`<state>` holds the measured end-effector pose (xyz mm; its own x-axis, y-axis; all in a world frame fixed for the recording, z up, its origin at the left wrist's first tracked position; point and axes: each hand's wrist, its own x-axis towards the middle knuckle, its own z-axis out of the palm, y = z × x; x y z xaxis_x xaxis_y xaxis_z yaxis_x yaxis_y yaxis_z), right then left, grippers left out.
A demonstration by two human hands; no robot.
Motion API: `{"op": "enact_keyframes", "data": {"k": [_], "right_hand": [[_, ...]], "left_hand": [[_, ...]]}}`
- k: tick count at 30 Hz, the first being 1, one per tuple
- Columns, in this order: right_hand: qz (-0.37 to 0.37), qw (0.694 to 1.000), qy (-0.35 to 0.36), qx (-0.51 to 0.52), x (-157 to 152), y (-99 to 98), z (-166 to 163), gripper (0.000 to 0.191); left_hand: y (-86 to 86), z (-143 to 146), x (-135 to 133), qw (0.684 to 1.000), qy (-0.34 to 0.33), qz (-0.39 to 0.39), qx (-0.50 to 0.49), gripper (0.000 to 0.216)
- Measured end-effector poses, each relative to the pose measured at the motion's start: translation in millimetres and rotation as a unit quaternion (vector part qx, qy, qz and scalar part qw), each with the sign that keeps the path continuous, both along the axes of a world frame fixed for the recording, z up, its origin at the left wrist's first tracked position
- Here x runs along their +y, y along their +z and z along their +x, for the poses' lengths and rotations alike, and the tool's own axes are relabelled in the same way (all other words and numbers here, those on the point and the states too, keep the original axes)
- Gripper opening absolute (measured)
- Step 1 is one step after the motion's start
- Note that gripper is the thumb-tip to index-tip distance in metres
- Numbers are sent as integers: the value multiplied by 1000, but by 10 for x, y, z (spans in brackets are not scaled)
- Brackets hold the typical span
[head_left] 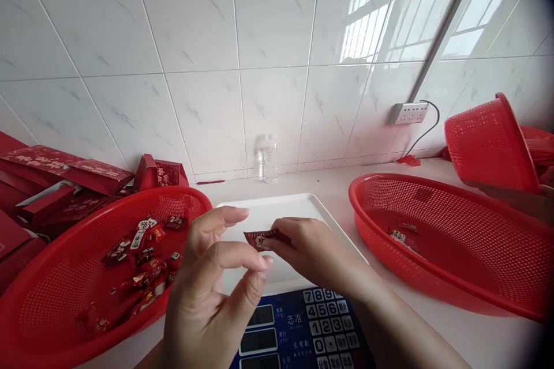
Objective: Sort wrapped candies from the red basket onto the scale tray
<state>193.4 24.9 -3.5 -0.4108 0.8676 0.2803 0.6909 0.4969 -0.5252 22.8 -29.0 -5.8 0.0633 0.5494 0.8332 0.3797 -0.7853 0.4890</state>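
Dark red packet [258, 239] grasped in the right hand [312, 251], above the white tray [299, 206].
It juts leftward from the right grip toward the left hand [205, 285], whose thumb and forefinger curl together; whether that grip pinches anything, I cannot tell.

The person's right hand [314, 245] covered part of the flat, dark red printed packet [259, 238]. The lower edge cut off the blue number-keyed scale panel [295, 331], whose display digits were too faint to read; the right edge cropped another person's arm [526, 204].
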Motion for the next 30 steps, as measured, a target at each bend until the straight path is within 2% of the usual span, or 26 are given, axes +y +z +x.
{"op": "enact_keyframes", "data": {"k": [3,6,9,13,16,18,23,30], "right_hand": [[-29,998,-4,-48,24,9,-31,20],[-36,994,-47,-95,58,7,-44,14],[-9,991,-57,-118,80,-23,-41,22],[14,994,37,-98,53,-61,-21,20],[-17,986,121,-117,10,-53,-6,14],[-48,978,147,-142,-7,-41,0,13],[-72,973,131,-174,31,-66,-7,11],[-31,976,82,-201,168,-243,-48,16]], "left_hand": [[32,14,-1,999,-26,-31,-23,24],[54,31,5,995,-53,-61,-53,24],[60,38,17,992,-72,-81,-70,24],[59,33,20,991,-80,-85,-69,25],[62,34,12,991,-82,-85,-71,25],[66,37,8,990,-85,-91,-70,24],[67,44,3,989,-92,-97,-65,23],[54,22,0,979,-120,-129,-106,24]]}}
